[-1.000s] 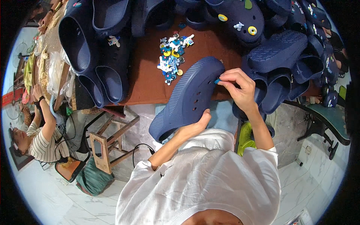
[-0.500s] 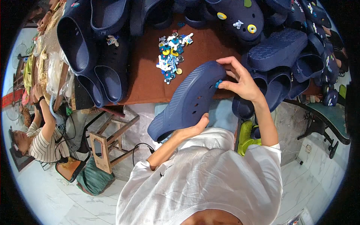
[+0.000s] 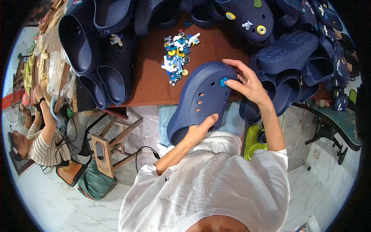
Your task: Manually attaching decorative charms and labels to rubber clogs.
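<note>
A: What takes up the most room?
B: The desk (image 3: 147, 87), covered in matte brown cloth (image 3: 216, 46), with a slight nap to it. Along its far edge and sides crowd dark-blue clogs (image 3: 288, 52), smooth and foam-like; one at the right lies sole-up, showing a patterned tread.
A: And beside it?
B: A stool (image 3: 107, 166) of rough, worn wood, squared and open-framed, to the person's left.
A: Where's the clog being handled?
B: That navy clog (image 3: 210, 96) is in front of the person, tilted up at the desk's near edge — a rounded toe, a ribbed side band, oval holes in the upper.
A: How do the hands stand?
B: The left hand (image 3: 201, 129) holds the clog near its opening, thumb flat on the upper. The right hand (image 3: 249, 83) has its grip spread at the toe, thumb against a charm; whether it squeezes, I can't tell.
A: Smaller things?
B: A pile of charms (image 3: 177, 58) on the cloth, glossy white figures and round discs. Smallest, the blue charm (image 3: 224, 81) under that thumb — lobed like a flower, sitting on the toe.
</note>
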### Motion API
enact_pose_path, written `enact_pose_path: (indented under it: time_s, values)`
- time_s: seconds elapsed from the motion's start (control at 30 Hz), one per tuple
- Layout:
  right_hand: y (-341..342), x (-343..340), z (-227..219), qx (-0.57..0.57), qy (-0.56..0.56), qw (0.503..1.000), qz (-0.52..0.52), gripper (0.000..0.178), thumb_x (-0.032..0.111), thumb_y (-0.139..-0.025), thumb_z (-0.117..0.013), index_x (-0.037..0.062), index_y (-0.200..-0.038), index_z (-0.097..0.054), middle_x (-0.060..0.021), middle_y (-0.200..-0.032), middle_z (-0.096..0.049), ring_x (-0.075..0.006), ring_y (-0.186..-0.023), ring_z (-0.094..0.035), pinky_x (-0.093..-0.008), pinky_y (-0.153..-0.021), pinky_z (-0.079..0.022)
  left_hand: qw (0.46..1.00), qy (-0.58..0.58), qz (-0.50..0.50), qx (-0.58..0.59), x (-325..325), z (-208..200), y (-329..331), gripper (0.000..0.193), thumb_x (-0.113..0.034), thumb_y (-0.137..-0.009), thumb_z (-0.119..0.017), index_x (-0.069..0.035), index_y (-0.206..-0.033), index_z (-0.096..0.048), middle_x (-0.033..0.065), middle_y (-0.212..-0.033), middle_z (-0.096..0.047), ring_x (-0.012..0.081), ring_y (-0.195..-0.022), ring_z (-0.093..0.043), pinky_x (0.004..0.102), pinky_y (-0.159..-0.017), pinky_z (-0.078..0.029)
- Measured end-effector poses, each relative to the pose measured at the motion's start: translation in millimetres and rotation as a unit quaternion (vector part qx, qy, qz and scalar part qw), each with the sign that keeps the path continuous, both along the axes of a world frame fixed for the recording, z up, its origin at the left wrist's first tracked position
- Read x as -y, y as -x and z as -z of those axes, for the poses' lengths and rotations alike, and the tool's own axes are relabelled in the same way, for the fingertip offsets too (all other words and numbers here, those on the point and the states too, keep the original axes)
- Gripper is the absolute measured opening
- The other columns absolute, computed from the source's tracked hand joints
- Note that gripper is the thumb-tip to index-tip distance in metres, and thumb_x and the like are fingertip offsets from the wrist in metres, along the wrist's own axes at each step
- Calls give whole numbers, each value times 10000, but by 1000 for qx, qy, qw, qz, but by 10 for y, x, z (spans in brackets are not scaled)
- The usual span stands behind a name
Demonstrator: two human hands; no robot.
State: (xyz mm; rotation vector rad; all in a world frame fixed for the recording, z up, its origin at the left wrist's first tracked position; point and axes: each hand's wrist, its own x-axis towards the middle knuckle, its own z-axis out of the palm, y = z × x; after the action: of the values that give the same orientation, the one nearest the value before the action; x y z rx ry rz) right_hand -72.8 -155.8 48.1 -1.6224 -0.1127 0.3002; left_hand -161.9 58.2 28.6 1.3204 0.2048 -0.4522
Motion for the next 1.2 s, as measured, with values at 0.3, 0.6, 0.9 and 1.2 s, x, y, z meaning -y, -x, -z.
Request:
enact_pose_path:
  time_s: [0.3,0.6,0.9,1.2]
  values:
    - [-47,-94,-26,-10,-69,997,-25,553,48,-823,-662,26,-1325,-431,-87,-1217,-533,-151,-1128,-532,-324,-993,-437,995,-73,-5,62,51,-86,26,332,-155,-836,-701,9,-1110,-611,102,-1045,-625,202,-893,-611,339,-754,-512]
    - [-14,-213,-23,67,26,997,15,553,29,-832,-634,30,-1338,-411,-93,-1228,-490,-158,-1143,-508,-309,-1005,-416,981,-139,-20,136,86,-126,-65,231,-112,-813,-686,9,-1005,-641,102,-935,-643,210,-817,-625,347,-713,-514]
    - [190,-245,-15,146,126,970,145,379,113,-827,-753,31,-1165,-603,-102,-1185,-561,-197,-1096,-575,-287,-923,-473,989,-129,9,77,48,-87,-56,279,-173,-840,-673,11,-1045,-628,126,-984,-640,245,-886,-620,371,-764,-508]
    - [343,-335,90,151,97,957,229,159,-5,-832,-714,9,-963,-623,-57,-923,-606,-124,-800,-630,-250,-744,-506,968,-169,186,-25,107,10,-70,486,-278,-850,-669,26,-1211,-551,190,-1155,-601,311,-1041,-590,402,-912,-474]
